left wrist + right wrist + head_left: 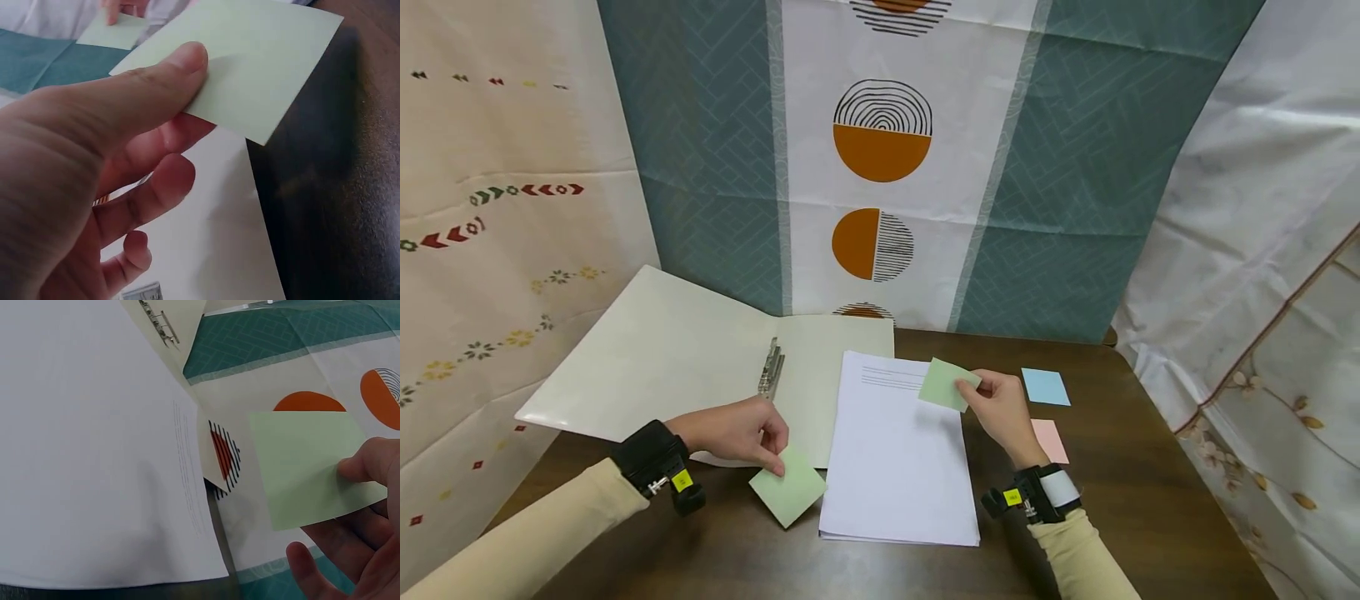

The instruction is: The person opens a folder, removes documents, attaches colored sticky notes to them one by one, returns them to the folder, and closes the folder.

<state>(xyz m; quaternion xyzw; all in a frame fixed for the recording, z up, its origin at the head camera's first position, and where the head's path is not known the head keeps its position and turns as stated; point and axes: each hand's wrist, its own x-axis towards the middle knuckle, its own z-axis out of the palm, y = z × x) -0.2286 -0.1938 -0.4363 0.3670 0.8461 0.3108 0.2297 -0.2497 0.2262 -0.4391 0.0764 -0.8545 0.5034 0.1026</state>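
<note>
My left hand (741,432) pinches a green sticky note (790,490) between thumb and fingers, just left of the paper stack's lower part. In the left wrist view the thumb lies flat across this note (262,69). Over the upper right corner of the white paper stack (895,467), my right hand (1003,412) pinches a second green sticky note (946,385) by its right side. The right wrist view shows that note (306,469) held up off the paper (94,456). Several printed lines run along the top sheet's upper end.
An open white binder (677,358) with a metal clip (771,368) lies behind my left hand, partly under the paper stack. On the brown table (1135,500), a blue sticky note (1046,387) and a pink one (1051,441) lie at the right. Patterned cloths (700,142) hang around.
</note>
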